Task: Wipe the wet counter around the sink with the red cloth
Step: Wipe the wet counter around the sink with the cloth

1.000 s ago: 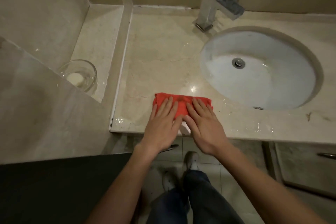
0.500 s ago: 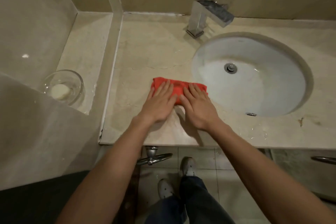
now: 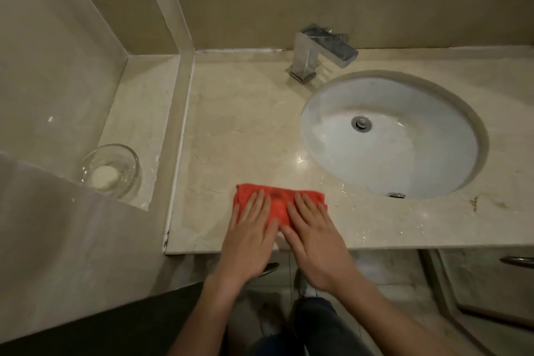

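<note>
Flat left hand [image 3: 250, 235] and right hand [image 3: 313, 237] press red cloth [image 3: 278, 202].

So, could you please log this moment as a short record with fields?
cloth: red cloth folded flat near the counter's front edge, left of the sink
left hand: left hand flat on the cloth, fingers straight
right hand: right hand flat on the cloth beside it
wet spots: droplets along the front edge right of the cloth
other: faucet behind the sink; glass bowl on the lower ledge
</note>
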`<control>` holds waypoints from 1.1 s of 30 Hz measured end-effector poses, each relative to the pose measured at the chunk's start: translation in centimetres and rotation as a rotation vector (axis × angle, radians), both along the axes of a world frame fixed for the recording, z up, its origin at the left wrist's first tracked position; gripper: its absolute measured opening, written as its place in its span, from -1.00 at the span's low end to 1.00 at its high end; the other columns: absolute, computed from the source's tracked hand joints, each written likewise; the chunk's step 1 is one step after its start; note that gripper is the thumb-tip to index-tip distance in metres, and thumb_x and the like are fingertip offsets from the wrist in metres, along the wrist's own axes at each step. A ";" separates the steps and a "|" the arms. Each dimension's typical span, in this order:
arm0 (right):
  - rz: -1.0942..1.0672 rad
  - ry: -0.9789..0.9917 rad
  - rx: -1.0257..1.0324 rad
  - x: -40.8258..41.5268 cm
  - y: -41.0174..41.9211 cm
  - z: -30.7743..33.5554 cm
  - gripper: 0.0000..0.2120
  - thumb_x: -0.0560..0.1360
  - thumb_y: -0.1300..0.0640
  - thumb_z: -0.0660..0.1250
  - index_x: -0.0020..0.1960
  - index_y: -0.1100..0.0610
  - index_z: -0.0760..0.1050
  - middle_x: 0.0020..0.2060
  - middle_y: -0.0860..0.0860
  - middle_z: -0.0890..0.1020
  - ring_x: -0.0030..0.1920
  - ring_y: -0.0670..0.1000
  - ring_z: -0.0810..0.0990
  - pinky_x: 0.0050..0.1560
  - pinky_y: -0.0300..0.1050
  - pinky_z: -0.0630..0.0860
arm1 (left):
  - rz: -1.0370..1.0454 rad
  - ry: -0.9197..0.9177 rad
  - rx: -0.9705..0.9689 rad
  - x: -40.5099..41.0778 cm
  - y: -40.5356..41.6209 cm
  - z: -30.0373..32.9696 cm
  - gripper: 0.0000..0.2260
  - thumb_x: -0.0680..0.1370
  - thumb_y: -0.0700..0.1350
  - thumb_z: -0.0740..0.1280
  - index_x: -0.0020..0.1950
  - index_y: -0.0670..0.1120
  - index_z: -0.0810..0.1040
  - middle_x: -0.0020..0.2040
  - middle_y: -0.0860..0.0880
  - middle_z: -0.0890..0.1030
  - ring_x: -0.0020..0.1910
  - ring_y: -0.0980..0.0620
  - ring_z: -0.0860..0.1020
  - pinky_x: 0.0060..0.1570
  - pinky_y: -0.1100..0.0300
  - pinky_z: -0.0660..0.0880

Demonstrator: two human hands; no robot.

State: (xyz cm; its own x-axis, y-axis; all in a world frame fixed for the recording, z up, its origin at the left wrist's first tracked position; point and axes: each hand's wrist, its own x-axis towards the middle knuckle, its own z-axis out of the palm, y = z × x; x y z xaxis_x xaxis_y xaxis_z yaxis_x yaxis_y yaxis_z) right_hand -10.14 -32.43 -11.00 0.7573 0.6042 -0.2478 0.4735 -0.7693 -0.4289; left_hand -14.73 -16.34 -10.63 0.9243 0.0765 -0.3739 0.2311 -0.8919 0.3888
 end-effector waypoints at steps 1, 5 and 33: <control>-0.005 0.011 -0.003 -0.5 -0.2 0.0 -0.14 0.50 -0.37 -0.51 0.62 0.03 0.00 0.61 -0.01 0.00 0.61 -0.07 -0.16 0.54 -0.13 -0.35 | 0.011 0.012 -0.019 0.0 0.0 -0.1 -0.51 0.68 0.09 -0.17 0.58 0.01 -0.18 0.60 0.06 -0.19 0.55 0.14 -0.26 0.54 0.01 -0.21; -0.031 -0.002 0.032 2.3 1.1 0.3 -0.08 0.49 -0.39 -0.49 0.61 0.08 0.10 0.61 0.05 0.07 0.61 -0.02 -0.08 0.56 -0.09 -0.26 | 0.019 0.023 -0.047 2.9 1.4 0.0 -0.52 0.70 0.06 -0.12 0.60 0.00 -0.13 0.61 0.07 -0.16 0.56 0.16 -0.24 0.54 0.03 -0.23; 0.292 -0.060 0.008 9.8 -2.6 2.2 -0.35 0.62 -0.26 0.08 0.55 0.13 0.28 0.54 0.07 0.31 0.55 0.12 0.24 0.53 -0.07 -0.04 | -0.185 -0.087 0.148 6.6 2.2 2.2 -0.45 0.58 0.22 -0.01 0.51 0.04 0.35 0.53 0.05 0.29 0.52 0.02 0.25 0.47 0.20 0.01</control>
State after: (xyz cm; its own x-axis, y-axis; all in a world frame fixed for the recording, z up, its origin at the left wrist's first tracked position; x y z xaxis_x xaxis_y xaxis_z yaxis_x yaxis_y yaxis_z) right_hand -0.31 -35.08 -8.76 0.5641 0.8005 -0.2022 0.6991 -0.5934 -0.3989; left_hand -8.12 -14.13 -8.42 0.9558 -0.0488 -0.2898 0.0302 -0.9646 0.2620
